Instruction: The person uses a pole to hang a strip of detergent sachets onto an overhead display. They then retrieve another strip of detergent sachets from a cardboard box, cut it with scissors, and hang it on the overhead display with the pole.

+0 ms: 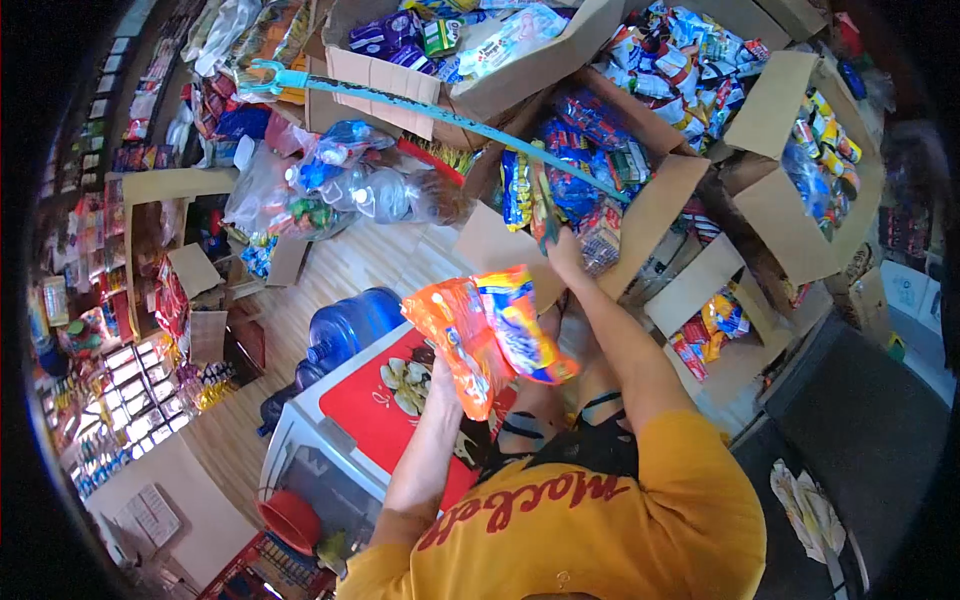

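Observation:
My left hand (445, 388) is closed around the lower part of several shiny packets, held up in front of my body. They are an orange packet (447, 318) and a blue, yellow and orange packet (522, 328). My right hand (567, 254) reaches into an open cardboard box (650, 222). Its fingers are bent around a narrow, dark greenish item (544, 210) whose kind I cannot make out. Beside it are a yellow-and-blue packet (517, 190), a clear-wrapped pack (601, 238) and blue packets (572, 150).
A turquoise pole (430, 112) with a forked end lies across the boxes. More open cardboard boxes (775, 195) of packets stand around. Large blue water jugs (355, 322) and a red-topped white freezer (365, 400) are at my left, a black seat (860, 420) at my right.

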`<state>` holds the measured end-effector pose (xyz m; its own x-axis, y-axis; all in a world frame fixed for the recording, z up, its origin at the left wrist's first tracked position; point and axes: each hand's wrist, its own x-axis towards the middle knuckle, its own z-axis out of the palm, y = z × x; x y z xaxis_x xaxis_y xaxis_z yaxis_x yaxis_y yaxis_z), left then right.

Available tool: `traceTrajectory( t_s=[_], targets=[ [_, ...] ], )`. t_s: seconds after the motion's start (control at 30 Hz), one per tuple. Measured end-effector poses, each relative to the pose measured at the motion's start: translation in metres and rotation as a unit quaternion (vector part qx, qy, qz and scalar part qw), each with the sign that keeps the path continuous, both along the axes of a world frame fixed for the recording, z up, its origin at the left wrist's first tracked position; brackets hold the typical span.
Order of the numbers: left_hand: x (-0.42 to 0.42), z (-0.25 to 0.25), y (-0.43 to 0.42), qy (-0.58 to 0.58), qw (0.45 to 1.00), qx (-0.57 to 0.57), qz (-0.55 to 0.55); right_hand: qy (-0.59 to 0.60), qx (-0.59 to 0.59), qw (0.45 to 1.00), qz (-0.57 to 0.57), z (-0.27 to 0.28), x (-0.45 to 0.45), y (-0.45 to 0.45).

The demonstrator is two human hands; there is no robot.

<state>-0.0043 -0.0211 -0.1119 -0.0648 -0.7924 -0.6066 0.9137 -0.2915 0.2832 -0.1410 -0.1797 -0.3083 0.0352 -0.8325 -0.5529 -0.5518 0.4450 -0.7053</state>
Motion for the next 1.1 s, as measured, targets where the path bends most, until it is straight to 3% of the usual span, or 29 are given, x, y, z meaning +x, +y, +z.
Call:
traceTrajectory(
  t_s=[0.07,0.33,0.53,0.63,0.7,0.77,0.83,0.9,0.97,1.0,1.03,1.1],
  targets=[
    [0.005,-0.015,0.002,-0.016,0.998,0.062,0.012,0.062,-0.065,0.996,0.027,-0.04,0.019,-0.01],
    [0.016,-0.067,0.014,-0.003,0.997,0.08,0.01,0.124,-0.133,0.974,0.132,-0.133,0.047,-0.022],
    [0.011,-0.062,0.013,0.005,0.998,0.065,0.024,0.084,-0.188,0.96,0.191,-0.123,0.036,-0.024],
    [0.004,-0.042,0.0,0.014,0.999,0.038,0.027,-0.154,-0.124,0.978,0.061,-0.072,0.018,-0.025],
    [-0.003,-0.023,-0.013,0.025,0.999,0.011,0.024,-0.305,-0.021,0.952,0.003,0.011,-0.005,-0.022],
    [-0.013,0.001,-0.028,0.041,0.999,-0.02,0.017,-0.33,-0.105,0.937,-0.039,0.098,-0.023,-0.005],
    [-0.025,0.024,-0.042,0.057,0.997,-0.052,0.009,-0.353,-0.189,0.916,0.02,0.196,-0.041,0.011],
    [-0.039,0.048,-0.056,0.073,0.994,-0.086,-0.004,-0.186,-0.3,0.93,0.102,0.242,-0.049,0.03],
    [-0.048,0.063,-0.064,0.089,0.989,-0.111,-0.032,-0.23,-0.225,0.942,0.098,0.274,-0.065,0.03],
    [-0.053,0.072,-0.067,0.093,0.987,-0.124,-0.042,-0.357,-0.091,0.928,0.058,0.282,-0.077,0.024],
    [-0.056,0.081,-0.07,0.097,0.984,-0.138,-0.051,-0.472,0.045,0.88,0.019,0.291,-0.09,0.02],
    [-0.059,0.097,-0.074,0.108,0.978,-0.162,-0.068,-0.468,0.013,0.884,0.003,0.311,-0.113,0.014]
  ],
)
